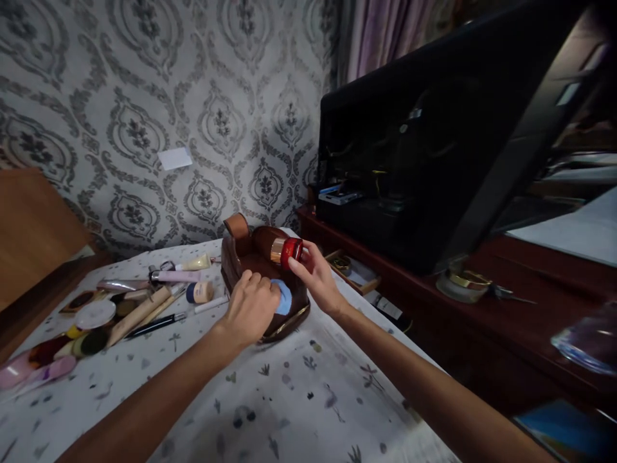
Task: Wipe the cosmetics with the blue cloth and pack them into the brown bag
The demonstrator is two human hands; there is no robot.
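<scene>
Close by bag rim [288, 328], red jar [288, 249]

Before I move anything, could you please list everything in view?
red jar: 1, red and gold, over the bag
bag: 1, brown, on the sheet
blue cloth: 1, light blue, at the bag
cosmetics: many, mixed colours, left, overlapping
sheet: 1, patterned white, foreground
screen: 1, black, on the desk
desk: 1, dark red, right
drawer: 1, tan, below the screen
gold-rimmed container: 1, gold, on the desk
papers: several, white, far right
slip: 1, white, on the wallpaper
wallpaper: 1, grey, behind
curtain: 1, purple, top
board: 1, brown, far left
left hand: 1, bare, on the blue cloth
right hand: 1, bare, holding the red jar
</scene>
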